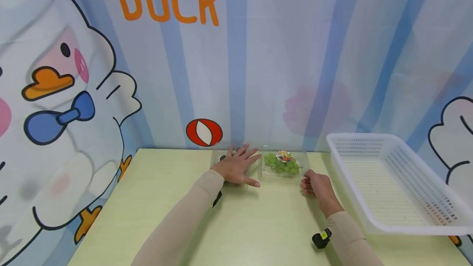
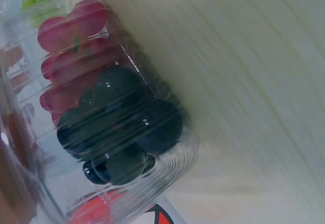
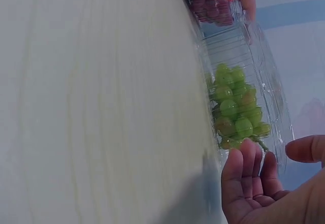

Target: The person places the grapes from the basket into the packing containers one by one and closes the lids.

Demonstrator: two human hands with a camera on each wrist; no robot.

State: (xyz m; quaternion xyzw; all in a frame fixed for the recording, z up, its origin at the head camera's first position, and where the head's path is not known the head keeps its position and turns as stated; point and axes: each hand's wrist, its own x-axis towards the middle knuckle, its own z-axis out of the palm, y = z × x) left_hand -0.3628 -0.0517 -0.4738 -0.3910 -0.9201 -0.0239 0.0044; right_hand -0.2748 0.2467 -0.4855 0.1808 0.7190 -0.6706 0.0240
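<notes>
A clear plastic box (image 2: 45, 203) holds red grapes (image 2: 76, 56) and dark, nearly black grapes (image 2: 117, 127). My left hand (image 1: 237, 168) lies over this box with fingers spread and straight, hiding most of it in the head view. To its right is a second clear box (image 1: 304, 161) with green grapes (image 1: 284, 165) inside and a colourful round sticker (image 1: 283, 156) on top. At that box's right end is my right hand (image 1: 318, 186), its fingers loosely bent and the thumb apart from them. Whether its fingertips touch the box I cannot tell.
A white perforated plastic basket (image 1: 354, 192) stands on the pale yellow table (image 1: 258, 229) to the right. Behind the boxes hangs a striped cloth backdrop (image 1: 258, 60) with duck drawings, reaching the table's back edge.
</notes>
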